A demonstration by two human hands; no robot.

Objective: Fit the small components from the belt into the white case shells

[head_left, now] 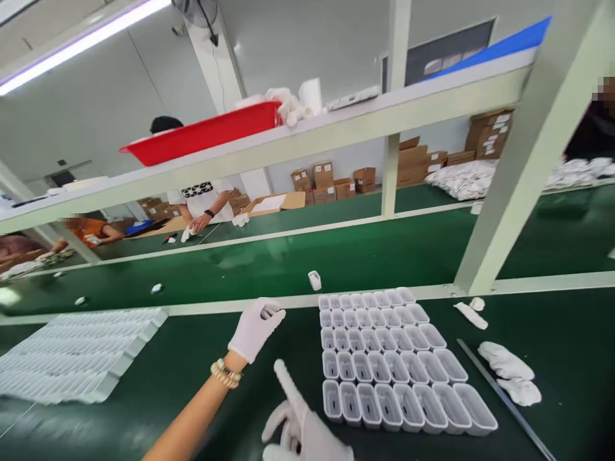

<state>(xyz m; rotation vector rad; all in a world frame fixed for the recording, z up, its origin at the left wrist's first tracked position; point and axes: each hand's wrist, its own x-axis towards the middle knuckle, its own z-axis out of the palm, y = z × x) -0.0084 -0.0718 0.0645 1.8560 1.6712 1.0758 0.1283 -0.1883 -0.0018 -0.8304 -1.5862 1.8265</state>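
Observation:
My left hand [255,328], in a white glove and with a beaded bracelet at the wrist, hovers near the pale rail beside the green belt. Its fingers curve loosely toward the thumb around a hollow, and I see nothing in them. My right hand [305,416], also gloved, is at the bottom centre with the index finger stretched out and the others bent; it holds nothing visible. Just right of it stand rows of translucent plastic cups [387,365], many with a small dark mark at the bottom. A small white piece [314,280] lies on the belt beyond them.
White trays [81,352] lie at left. Crumpled white gloves [507,365] and a thin metal strip [504,400] lie at right. Slanted posts [528,153] carry a shelf with a red bin [206,136]. Co-workers [204,205] sit across the green belt [269,259]; cardboard boxes [324,182] stand behind.

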